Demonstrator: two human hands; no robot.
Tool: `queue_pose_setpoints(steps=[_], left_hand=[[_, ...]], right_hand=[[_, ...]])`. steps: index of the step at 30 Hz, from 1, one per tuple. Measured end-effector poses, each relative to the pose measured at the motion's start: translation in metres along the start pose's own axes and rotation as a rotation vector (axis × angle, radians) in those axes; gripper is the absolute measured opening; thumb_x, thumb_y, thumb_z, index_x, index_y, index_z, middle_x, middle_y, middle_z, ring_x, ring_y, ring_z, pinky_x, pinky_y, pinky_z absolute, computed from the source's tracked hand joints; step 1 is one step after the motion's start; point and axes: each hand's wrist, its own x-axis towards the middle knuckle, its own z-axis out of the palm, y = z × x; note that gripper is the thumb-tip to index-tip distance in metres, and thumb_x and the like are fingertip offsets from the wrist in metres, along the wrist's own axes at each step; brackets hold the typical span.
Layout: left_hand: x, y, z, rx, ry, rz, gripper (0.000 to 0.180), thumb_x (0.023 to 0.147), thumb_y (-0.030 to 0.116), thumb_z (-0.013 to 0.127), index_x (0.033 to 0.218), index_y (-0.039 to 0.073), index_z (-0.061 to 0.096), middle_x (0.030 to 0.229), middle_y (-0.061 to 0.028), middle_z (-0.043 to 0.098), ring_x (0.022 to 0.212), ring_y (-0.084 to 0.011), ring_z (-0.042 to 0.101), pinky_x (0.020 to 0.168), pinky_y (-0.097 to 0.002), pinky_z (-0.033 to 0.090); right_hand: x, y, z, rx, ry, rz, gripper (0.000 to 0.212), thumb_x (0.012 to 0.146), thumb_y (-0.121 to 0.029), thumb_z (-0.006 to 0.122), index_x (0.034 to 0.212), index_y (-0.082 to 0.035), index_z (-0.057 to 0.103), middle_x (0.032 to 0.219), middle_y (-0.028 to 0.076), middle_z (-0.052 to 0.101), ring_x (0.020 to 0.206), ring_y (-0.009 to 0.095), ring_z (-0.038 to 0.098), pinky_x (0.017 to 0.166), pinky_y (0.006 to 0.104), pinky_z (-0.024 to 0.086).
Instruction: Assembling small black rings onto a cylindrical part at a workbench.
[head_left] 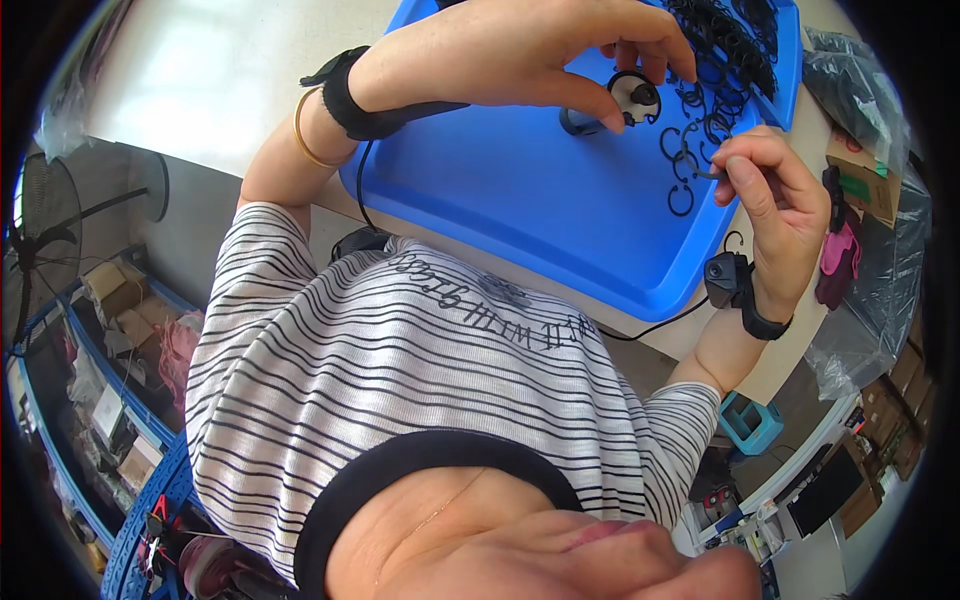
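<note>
In the blue tray [480,215] stands a dark cylindrical post [578,121] with a pale round end face. A thin black retaining ring [648,118] lies round the rim of that face. My left hand [590,60] curves over the post's end, thumb at the near edge and fingers at the far edge. Between thumb and fingertips, my right hand [775,190] pinches a dark open retaining ring [688,152] above the tray's right side. Beneath and beside it lie several loose black rings [680,200].
A heap of black rings [715,45] fills a second blue tray at the far right. Clear plastic sheeting [855,95] and a cardboard box [868,185] lie beyond the table's right edge. A fan [45,220] and blue shelving [130,400] are at left. Cables run from both wrists.
</note>
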Motion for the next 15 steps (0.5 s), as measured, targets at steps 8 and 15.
queue_pose_setpoints(steps=[8,15], left_hand=[[0.002,0.016,-0.005,0.062,-0.005,-0.042,0.052,0.081,0.003,0.082,0.128,0.002,0.061,0.119,-0.0137,0.071,0.110,-0.0303,0.070,0.091,-0.0401,0.057],[0.003,0.007,-0.005,0.172,-0.040,-0.025,0.052,0.080,0.004,0.082,0.128,0.002,0.062,0.121,-0.0137,0.070,0.112,-0.0319,0.068,0.093,-0.0402,0.056]], right_hand=[[0.000,0.000,0.001,0.005,-0.014,0.000,0.011,0.098,-0.008,0.071,0.099,0.003,0.072,0.091,0.005,0.068,0.073,0.008,0.060,0.066,0.0202,0.047],[0.001,0.001,0.000,0.002,-0.017,0.007,0.011,0.097,-0.008,0.071,0.099,0.003,0.071,0.091,0.004,0.068,0.073,0.007,0.060,0.065,0.0204,0.048]])
